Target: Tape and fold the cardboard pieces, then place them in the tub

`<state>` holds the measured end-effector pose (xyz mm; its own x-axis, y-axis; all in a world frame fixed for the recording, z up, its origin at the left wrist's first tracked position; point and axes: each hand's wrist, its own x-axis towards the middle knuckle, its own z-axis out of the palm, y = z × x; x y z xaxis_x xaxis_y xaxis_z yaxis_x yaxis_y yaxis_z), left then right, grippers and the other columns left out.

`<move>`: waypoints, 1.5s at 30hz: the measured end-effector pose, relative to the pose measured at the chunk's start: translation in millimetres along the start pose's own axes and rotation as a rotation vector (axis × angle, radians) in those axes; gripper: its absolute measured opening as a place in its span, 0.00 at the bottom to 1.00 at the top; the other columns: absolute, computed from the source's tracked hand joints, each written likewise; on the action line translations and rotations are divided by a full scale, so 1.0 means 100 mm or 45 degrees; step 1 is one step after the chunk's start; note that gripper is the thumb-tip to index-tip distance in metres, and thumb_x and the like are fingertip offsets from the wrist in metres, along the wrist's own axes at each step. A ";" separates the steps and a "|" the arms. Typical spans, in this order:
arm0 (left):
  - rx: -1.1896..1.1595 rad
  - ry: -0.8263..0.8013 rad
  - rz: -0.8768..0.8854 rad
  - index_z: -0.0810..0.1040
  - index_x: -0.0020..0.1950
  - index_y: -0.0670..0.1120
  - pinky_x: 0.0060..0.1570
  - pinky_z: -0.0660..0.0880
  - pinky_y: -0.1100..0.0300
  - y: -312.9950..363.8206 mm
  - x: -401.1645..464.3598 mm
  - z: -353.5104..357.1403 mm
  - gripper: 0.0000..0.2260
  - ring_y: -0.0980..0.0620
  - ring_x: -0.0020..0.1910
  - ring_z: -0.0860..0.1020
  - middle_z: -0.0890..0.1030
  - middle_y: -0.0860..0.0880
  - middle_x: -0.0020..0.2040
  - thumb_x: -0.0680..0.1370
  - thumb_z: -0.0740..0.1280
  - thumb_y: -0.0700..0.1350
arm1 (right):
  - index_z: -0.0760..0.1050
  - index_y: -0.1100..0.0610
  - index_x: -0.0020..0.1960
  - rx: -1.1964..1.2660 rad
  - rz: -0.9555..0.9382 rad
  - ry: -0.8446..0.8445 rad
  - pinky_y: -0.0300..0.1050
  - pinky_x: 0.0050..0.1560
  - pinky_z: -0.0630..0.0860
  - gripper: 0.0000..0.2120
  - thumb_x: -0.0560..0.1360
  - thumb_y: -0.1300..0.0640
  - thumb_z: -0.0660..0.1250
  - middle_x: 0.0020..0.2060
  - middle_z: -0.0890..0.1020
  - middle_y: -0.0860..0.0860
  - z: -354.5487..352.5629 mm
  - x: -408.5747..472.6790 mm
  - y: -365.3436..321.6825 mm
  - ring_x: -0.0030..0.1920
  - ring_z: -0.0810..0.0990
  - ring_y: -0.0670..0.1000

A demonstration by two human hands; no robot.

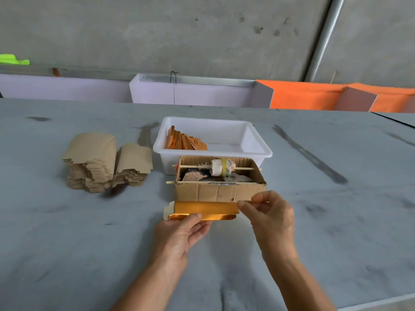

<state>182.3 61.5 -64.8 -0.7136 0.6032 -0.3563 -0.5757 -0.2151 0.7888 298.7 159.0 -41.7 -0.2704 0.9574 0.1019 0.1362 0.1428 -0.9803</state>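
A: What did we hold at this stage?

B: Our left hand (184, 230) gripped the near edge of a gold-foil-faced cardboard piece (203, 209), thumb on top, fingers curled beneath. Our right hand (268, 213) pinched, between thumb and forefinger, what we judged to be a tape end, just past the piece's right end. The piece lay between our fingers, directly in front of a brown corrugated cardboard box (219, 187) carrying a wrapped roll on a stick.

A: How far along were we?

B: We judged it early. Beyond our fingertips, a white plastic tub (256, 140) held one leaning row of finished orange pieces (185, 141); well left of our fingers, two tall stacks of plain brown cardboard blanks (105, 162) remained.

A: Any legible writing?

B: We could read none.
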 end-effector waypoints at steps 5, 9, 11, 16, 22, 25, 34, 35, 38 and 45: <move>0.017 -0.029 0.060 0.77 0.40 0.36 0.32 0.81 0.59 -0.03 -0.03 0.08 0.05 0.46 0.31 0.83 0.82 0.41 0.32 0.74 0.65 0.28 | 0.74 0.57 0.41 0.110 0.182 -0.285 0.40 0.36 0.74 0.13 0.65 0.64 0.78 0.36 0.84 0.59 0.04 -0.12 -0.06 0.37 0.82 0.54; 0.016 -0.051 0.106 0.77 0.39 0.37 0.32 0.80 0.59 -0.02 -0.05 0.09 0.07 0.47 0.31 0.83 0.83 0.42 0.31 0.74 0.64 0.28 | 0.73 0.56 0.39 0.075 0.178 -0.337 0.41 0.36 0.72 0.15 0.63 0.64 0.79 0.37 0.83 0.59 0.08 -0.14 -0.09 0.38 0.81 0.53; 0.010 -0.049 0.113 0.76 0.39 0.38 0.32 0.80 0.59 -0.02 -0.06 0.08 0.08 0.47 0.30 0.82 0.82 0.43 0.31 0.74 0.64 0.28 | 0.73 0.55 0.39 0.063 0.182 -0.367 0.41 0.36 0.71 0.15 0.63 0.63 0.79 0.35 0.83 0.57 0.11 -0.15 -0.10 0.37 0.81 0.53; 0.017 -0.034 0.095 0.76 0.39 0.38 0.35 0.81 0.57 -0.03 -0.06 0.09 0.07 0.46 0.32 0.82 0.82 0.42 0.33 0.74 0.65 0.28 | 0.74 0.56 0.39 0.007 0.184 -0.384 0.39 0.34 0.71 0.14 0.63 0.62 0.79 0.34 0.82 0.55 0.16 -0.15 -0.12 0.35 0.79 0.51; -0.007 0.003 0.071 0.76 0.38 0.37 0.35 0.81 0.57 -0.04 -0.07 0.09 0.06 0.47 0.31 0.82 0.81 0.42 0.32 0.74 0.66 0.29 | 0.74 0.57 0.38 -0.023 0.206 -0.396 0.36 0.31 0.70 0.13 0.64 0.63 0.78 0.32 0.81 0.53 0.21 -0.14 -0.11 0.33 0.78 0.48; -0.026 0.010 0.062 0.76 0.38 0.37 0.34 0.81 0.58 -0.04 -0.06 0.08 0.06 0.47 0.31 0.82 0.82 0.42 0.31 0.73 0.66 0.29 | 0.74 0.57 0.38 -0.030 0.206 -0.388 0.36 0.30 0.70 0.13 0.63 0.63 0.79 0.31 0.80 0.52 0.23 -0.13 -0.10 0.33 0.78 0.48; -0.035 0.036 0.062 0.76 0.40 0.36 0.33 0.80 0.58 -0.07 -0.01 0.03 0.04 0.45 0.34 0.83 0.82 0.40 0.34 0.73 0.68 0.29 | 0.74 0.57 0.36 -0.076 0.201 -0.393 0.39 0.33 0.74 0.13 0.63 0.64 0.79 0.33 0.81 0.54 0.28 -0.11 -0.09 0.35 0.79 0.50; -0.038 0.041 0.060 0.76 0.40 0.36 0.33 0.80 0.58 -0.07 -0.01 0.03 0.04 0.45 0.34 0.83 0.82 0.40 0.34 0.72 0.68 0.29 | 0.74 0.57 0.36 -0.082 0.200 -0.393 0.41 0.35 0.75 0.13 0.63 0.63 0.79 0.33 0.81 0.54 0.28 -0.11 -0.09 0.36 0.79 0.50; -0.036 0.051 0.064 0.77 0.40 0.35 0.33 0.80 0.57 -0.08 -0.01 0.03 0.04 0.44 0.34 0.83 0.83 0.39 0.34 0.72 0.68 0.28 | 0.74 0.57 0.35 -0.109 0.192 -0.388 0.41 0.35 0.75 0.13 0.63 0.63 0.79 0.34 0.81 0.53 0.29 -0.10 -0.09 0.37 0.80 0.51; -0.018 0.053 0.073 0.77 0.40 0.36 0.34 0.81 0.56 -0.10 0.01 0.00 0.04 0.43 0.35 0.84 0.83 0.39 0.34 0.72 0.68 0.28 | 0.73 0.56 0.33 -0.148 0.228 -0.425 0.40 0.32 0.73 0.14 0.62 0.64 0.79 0.32 0.80 0.51 0.30 -0.06 -0.11 0.34 0.77 0.49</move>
<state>187.0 63.9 -72.9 -0.7612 0.5574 -0.3317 -0.5391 -0.2594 0.8013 270.3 143.8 -36.4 -0.5250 0.8381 -0.1482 0.3108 0.0267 -0.9501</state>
